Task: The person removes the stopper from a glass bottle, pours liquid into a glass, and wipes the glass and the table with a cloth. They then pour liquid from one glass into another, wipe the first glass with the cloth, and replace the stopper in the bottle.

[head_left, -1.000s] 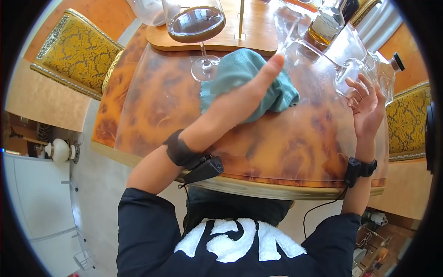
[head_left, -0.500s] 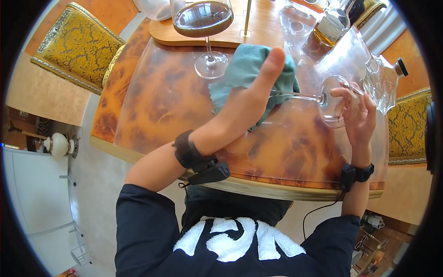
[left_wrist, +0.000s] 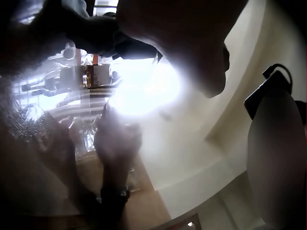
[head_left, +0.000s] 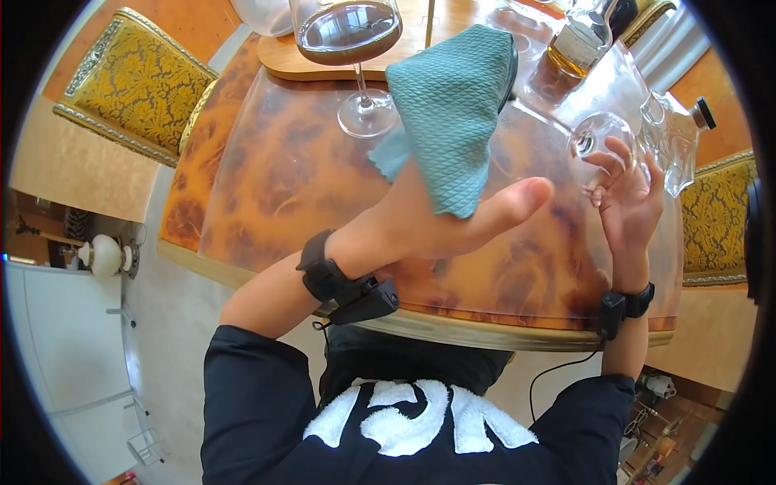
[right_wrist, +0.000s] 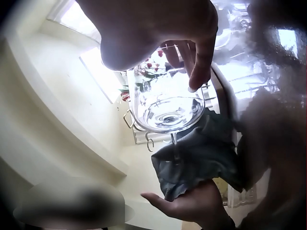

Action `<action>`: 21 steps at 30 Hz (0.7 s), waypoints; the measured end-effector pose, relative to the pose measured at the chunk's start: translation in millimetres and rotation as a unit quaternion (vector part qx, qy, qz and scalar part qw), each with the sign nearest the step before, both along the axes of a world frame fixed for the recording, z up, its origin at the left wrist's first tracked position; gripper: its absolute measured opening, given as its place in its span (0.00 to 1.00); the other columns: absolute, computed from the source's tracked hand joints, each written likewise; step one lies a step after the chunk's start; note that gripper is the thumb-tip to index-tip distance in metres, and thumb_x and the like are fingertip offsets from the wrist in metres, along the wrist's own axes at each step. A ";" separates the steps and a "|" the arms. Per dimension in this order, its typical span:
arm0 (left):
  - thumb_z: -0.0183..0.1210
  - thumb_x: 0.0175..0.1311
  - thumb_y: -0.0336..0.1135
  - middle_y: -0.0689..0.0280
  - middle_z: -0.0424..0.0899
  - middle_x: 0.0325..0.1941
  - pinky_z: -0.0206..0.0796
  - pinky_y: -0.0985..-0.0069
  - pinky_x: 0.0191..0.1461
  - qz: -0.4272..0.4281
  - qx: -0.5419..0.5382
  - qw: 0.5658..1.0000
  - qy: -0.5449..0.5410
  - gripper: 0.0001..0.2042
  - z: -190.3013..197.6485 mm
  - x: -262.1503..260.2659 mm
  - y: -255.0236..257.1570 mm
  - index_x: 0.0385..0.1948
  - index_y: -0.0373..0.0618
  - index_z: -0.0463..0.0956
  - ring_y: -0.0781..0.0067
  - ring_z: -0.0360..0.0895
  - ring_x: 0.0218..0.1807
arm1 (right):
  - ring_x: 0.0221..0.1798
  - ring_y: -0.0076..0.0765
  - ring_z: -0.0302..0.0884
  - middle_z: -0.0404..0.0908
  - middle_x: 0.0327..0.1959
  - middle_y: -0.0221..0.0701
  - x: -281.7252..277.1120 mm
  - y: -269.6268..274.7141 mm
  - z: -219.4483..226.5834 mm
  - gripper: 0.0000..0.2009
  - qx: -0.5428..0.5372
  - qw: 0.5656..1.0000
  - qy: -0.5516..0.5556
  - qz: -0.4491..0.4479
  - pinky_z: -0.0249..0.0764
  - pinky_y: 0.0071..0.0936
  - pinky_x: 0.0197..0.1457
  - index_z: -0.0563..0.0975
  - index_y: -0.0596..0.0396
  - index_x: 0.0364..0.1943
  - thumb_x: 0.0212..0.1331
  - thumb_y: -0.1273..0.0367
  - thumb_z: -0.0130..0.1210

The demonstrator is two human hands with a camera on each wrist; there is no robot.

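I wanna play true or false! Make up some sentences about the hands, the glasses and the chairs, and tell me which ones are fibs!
1. The left hand touches a teal cloth. True.
2. The right hand touches the bowl of a clear glass. True.
3. The clear glass is full of dark drink. False: the dark drink is in another stemmed glass.
4. That other glass stands on the wooden board. False: its foot is on the table.
5. The chair at the upper left has a gold pattern. True.
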State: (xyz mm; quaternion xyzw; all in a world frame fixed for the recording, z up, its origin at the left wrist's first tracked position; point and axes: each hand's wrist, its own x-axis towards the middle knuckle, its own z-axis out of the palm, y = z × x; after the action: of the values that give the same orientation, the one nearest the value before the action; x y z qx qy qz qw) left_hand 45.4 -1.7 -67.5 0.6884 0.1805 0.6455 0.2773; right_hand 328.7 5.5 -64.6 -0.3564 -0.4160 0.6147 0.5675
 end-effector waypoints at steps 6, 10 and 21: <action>0.68 0.49 0.37 0.51 0.75 0.44 0.67 0.63 0.56 -0.050 -0.148 0.921 0.358 0.20 21.2 -34.4 -7.0 0.41 0.38 0.73 0.49 0.72 0.48 | 0.31 0.28 0.75 0.82 0.46 0.50 22.0 8.6 4.7 0.32 0.017 0.999 -0.017 -0.039 0.72 0.23 0.32 0.73 0.63 0.57 0.68 0.46 0.40; 0.67 0.54 0.31 0.58 0.79 0.43 0.71 0.68 0.50 -0.026 -0.074 0.917 0.392 0.19 20.0 -45.3 1.0 0.46 0.38 0.75 0.62 0.77 0.44 | 0.30 0.26 0.73 0.82 0.45 0.49 23.7 9.3 9.3 0.32 0.021 0.997 -0.046 -0.066 0.70 0.22 0.31 0.73 0.63 0.57 0.67 0.46 0.40; 0.67 0.52 0.29 0.59 0.83 0.45 0.72 0.65 0.51 0.072 -0.014 0.971 0.229 0.17 8.5 -40.8 5.4 0.46 0.43 0.79 0.58 0.80 0.46 | 0.29 0.24 0.76 0.83 0.40 0.38 9.9 5.8 5.3 0.32 0.044 0.996 -0.065 -0.041 0.71 0.18 0.27 0.75 0.61 0.54 0.67 0.45 0.38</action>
State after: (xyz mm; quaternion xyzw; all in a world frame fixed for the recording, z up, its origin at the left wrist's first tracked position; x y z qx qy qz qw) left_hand 4.6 3.7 -59.0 0.7990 0.2974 0.4866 0.1908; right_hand 338.7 11.3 -59.3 -0.3871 -0.4641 0.5472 0.5792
